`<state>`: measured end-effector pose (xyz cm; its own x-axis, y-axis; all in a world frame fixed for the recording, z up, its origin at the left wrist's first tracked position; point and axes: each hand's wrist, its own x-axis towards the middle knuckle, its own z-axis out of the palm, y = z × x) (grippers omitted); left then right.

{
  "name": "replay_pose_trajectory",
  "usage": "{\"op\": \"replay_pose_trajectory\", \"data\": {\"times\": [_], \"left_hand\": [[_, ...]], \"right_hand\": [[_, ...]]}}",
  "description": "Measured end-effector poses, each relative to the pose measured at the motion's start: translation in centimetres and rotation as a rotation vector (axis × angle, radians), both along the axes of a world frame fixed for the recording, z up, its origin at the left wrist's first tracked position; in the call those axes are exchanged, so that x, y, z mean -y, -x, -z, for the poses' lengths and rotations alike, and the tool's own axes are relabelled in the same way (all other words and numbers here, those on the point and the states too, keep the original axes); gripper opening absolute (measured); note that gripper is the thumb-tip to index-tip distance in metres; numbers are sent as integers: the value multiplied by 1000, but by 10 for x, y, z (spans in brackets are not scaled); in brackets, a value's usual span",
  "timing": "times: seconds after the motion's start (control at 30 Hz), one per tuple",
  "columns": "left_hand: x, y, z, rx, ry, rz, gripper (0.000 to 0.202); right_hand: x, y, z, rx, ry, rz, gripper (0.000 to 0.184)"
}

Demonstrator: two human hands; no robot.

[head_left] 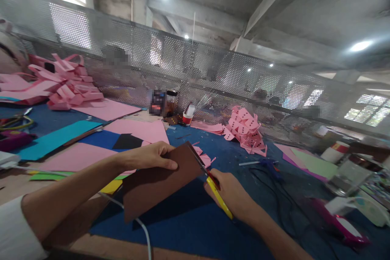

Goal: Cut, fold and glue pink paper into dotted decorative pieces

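Observation:
Gripped along its upper edge, a brown sheet of card (164, 185) is tilted above the blue table top, my left hand (152, 156) closed on it with the thumb across the front. My right hand (227, 193) is wrapped round a pair of scissors (219, 198) with yellow and red handles. The dark blades lie along the right edge of the card. Whether they are cutting into it I cannot tell. Small pink paper pieces (205, 158) lie on the table just behind that edge.
Pink paper strips (73, 85) are heaped back left; dotted pink pieces (245, 130) are piled back right. A blue glue gun (271, 168) with a dark cord lies at right. A white cable (143, 227) crosses in front. A perforated metal screen (183, 61) bounds the table's back.

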<state>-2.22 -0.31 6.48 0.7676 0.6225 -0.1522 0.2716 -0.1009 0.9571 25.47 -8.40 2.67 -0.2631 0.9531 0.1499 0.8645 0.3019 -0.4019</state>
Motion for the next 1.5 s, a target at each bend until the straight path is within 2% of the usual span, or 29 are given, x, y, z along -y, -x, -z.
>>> {"op": "replay_pose_trajectory", "data": {"times": [0.47, 1.5], "left_hand": [[0, 0, 2, 18, 19, 21, 31], [-2, 0, 4, -11, -4, 22, 33]], "right_hand": [[-2, -1, 7, -46, -9, -34, 13], [-8, -4, 16, -35, -64, -25, 11]]}}
